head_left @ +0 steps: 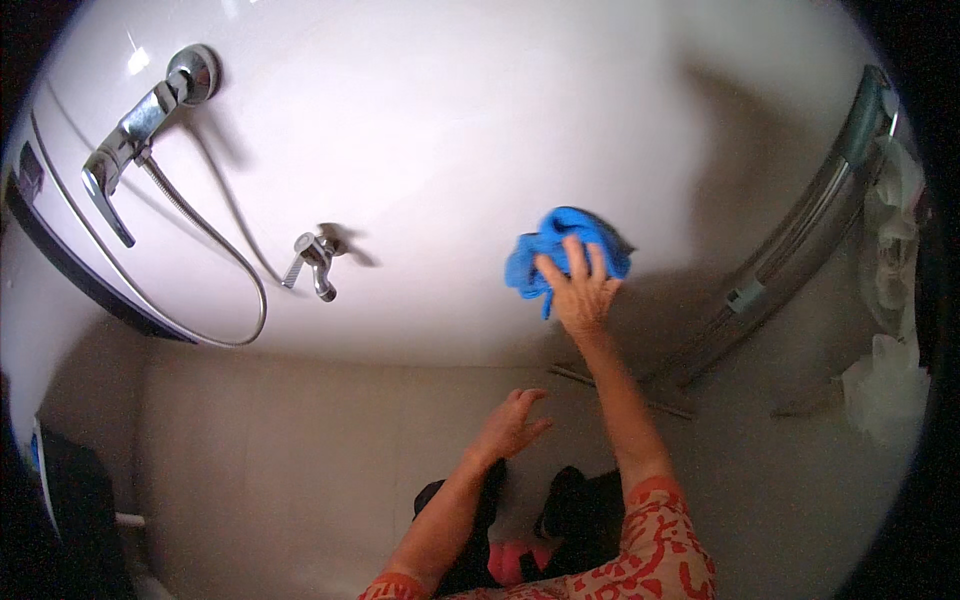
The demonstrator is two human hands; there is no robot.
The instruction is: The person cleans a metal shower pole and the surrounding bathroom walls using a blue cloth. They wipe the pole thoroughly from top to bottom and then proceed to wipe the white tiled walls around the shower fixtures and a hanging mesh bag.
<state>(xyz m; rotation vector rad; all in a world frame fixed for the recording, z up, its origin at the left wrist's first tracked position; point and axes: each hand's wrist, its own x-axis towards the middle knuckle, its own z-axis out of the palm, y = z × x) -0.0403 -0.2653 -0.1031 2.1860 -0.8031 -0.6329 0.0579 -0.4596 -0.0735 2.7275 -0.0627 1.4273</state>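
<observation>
A crumpled blue cloth (558, 240) is pressed against the white wall (440, 130) under my right hand (583, 295). The fingers of that hand are spread over the cloth, pinning it to the surface. Lower down and to the left, my left hand (508, 428) hangs in the air in front of my body. Its fingers are loosely curved, thumb apart from them, and nothing is held in it.
A chrome shower mixer (140, 130) with a looping metal hose (262, 310) is mounted at upper left. A small chrome tap (317, 265) sticks out left of the cloth. At right stand a curved dark-framed rail (790, 250) and white plastic bags (888, 385).
</observation>
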